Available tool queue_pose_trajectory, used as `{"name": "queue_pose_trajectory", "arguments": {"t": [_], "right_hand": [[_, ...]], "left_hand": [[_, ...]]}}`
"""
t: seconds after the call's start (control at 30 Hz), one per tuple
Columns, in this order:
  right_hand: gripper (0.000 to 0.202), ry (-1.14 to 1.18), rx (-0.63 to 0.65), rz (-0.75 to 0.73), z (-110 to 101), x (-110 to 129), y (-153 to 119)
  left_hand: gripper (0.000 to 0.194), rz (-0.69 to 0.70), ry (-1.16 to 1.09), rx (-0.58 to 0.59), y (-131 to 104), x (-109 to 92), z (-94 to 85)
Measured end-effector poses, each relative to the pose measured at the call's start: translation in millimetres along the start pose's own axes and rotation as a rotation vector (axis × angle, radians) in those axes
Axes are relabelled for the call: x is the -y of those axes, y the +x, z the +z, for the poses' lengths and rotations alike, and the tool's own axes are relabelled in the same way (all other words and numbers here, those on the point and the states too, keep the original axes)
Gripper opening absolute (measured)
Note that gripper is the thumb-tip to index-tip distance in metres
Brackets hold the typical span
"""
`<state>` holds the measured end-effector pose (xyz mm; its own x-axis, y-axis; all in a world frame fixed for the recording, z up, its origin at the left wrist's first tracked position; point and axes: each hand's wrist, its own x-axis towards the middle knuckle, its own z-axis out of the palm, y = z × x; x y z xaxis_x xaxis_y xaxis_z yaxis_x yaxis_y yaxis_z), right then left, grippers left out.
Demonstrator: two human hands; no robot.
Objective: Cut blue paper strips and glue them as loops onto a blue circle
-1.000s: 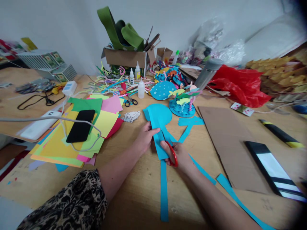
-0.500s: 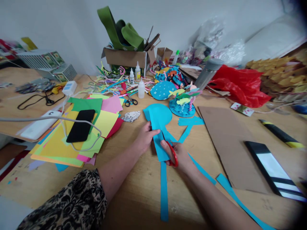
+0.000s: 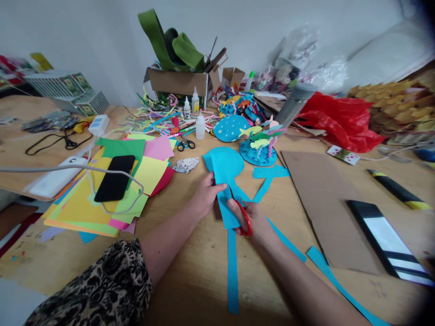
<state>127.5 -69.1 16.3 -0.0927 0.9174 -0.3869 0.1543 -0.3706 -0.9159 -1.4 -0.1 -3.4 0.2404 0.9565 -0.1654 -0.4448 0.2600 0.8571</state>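
Observation:
My left hand (image 3: 206, 194) pinches a blue strip of paper (image 3: 221, 192), thumb on top and fingers underneath. In my right hand (image 3: 253, 222) are red-handled scissors (image 3: 247, 222), their blades at the right edge of that paper and partly hidden. Under the held paper's far end lies a round blue paper piece (image 3: 233, 162). A narrow blue strip (image 3: 232, 276) stretches toward me from beneath it. More cut blue strips (image 3: 288, 242) lie to the right, along with a short stack of blue strips (image 3: 270, 172).
Left lies a pile of coloured paper (image 3: 81, 203) with a black phone (image 3: 115, 178) and a cable over it. To the right are a cardboard sheet (image 3: 319, 203) and a black-yellow cutter (image 3: 397, 188). Black scissors (image 3: 186, 144), a glue bottle (image 3: 200, 126) and a blue paper model (image 3: 258, 154) stand further back.

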Motion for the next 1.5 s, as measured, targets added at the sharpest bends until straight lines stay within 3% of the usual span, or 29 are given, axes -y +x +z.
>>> {"name": "queue_pose_trajectory", "arguments": {"t": [0.53,0.93,1.5], "right_hand": [[0.052,-0.013,-0.002,-0.049,-1.8,10.1,-2.6],[0.052,-0.037,0.033,-0.05,-3.5,6.4,-1.4],[0.053,-0.021,0.003,-0.064,-2.9,6.3,-1.1]], "left_hand": [[0.048,-0.051,-0.039,0.068,-4.5,0.1,4.6],[0.033,-0.023,0.009,0.019,-1.7,2.7,1.1],[0.039,-0.034,-0.029,0.022,-1.6,0.5,2.9]]}}
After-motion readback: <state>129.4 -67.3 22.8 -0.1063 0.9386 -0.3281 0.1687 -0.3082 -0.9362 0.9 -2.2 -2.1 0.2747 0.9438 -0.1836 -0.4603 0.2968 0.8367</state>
